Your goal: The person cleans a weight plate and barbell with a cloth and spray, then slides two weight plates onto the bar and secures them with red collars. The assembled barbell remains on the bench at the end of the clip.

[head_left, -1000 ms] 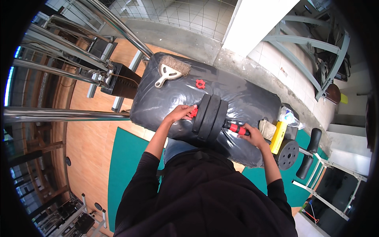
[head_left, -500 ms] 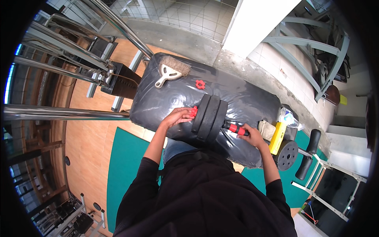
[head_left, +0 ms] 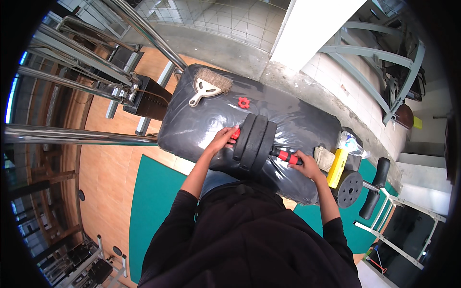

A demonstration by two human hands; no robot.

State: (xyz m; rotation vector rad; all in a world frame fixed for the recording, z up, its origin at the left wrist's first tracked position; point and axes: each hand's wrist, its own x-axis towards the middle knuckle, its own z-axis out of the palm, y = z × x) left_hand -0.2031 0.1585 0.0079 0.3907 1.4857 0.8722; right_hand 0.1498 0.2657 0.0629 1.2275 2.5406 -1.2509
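Note:
A dumbbell with several black weight plates (head_left: 254, 144) lies on a black plastic-wrapped pad (head_left: 297, 115) in front of me. At its left end, the fingers of my left hand (head_left: 223, 139) close round a red star-shaped collar nut (head_left: 236, 134), close against the outer plate. My right hand (head_left: 308, 166) grips the red-and-black bar handle (head_left: 287, 156) on the right side. A second red collar nut (head_left: 244, 102) rests loose on the pad, beyond the plates. Farther left lies a cream-handled brush (head_left: 207, 89) with brown bristles.
By the pad's right end are a folded cloth (head_left: 324, 158), a yellow box (head_left: 338, 168), a clear plastic bottle (head_left: 354, 144) and a round black weight plate (head_left: 349, 188). Chrome machine bars (head_left: 81, 137) reach in from the left. Green matting (head_left: 153, 206) covers part of the floor.
My left hand has turned about the red collar nut, its fingers now covering more of it. The dumbbell and my right hand stay nearly in place.

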